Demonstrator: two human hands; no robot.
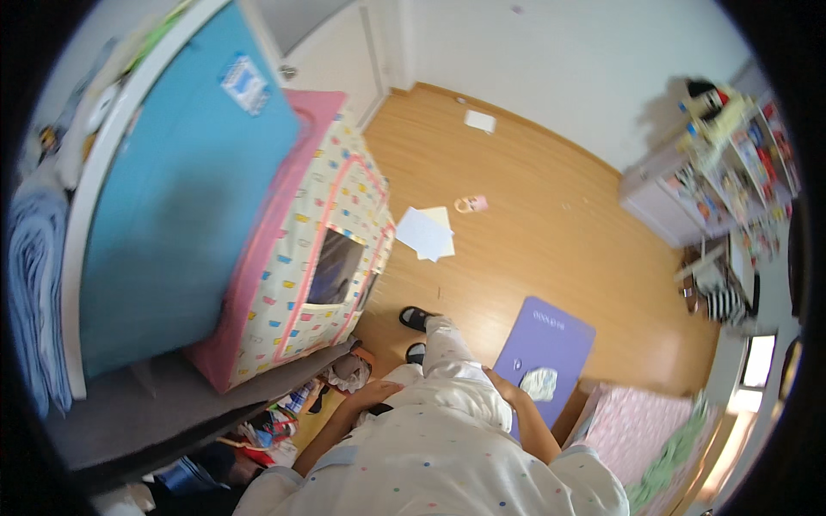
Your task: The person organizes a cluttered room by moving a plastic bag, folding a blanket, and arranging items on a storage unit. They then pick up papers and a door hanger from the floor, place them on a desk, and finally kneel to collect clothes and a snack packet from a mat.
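My left hand [381, 392] rests at the left hip of my white trousers [452, 348], near a small black thing that is mostly hidden; its fingers are partly out of sight. At the other hip, my right hand [503, 385] lies against the trousers, and its grip cannot be made out. Beyond the right hand, a crumpled white cloth item [539, 384] lies on a purple mat [548, 335]. Sheets of paper [426, 233] overlap on the wooden floor ahead of my black slippers [415, 318], with a small pink item [476, 204] near them.
A patterned play tent [290, 277] stands at the left beside a blue panel [181, 193]. Clothes [264, 435] are piled below it. A white shelf unit [664, 193] holds toys at the right. A bed with a pink cover [632, 419] is at lower right.
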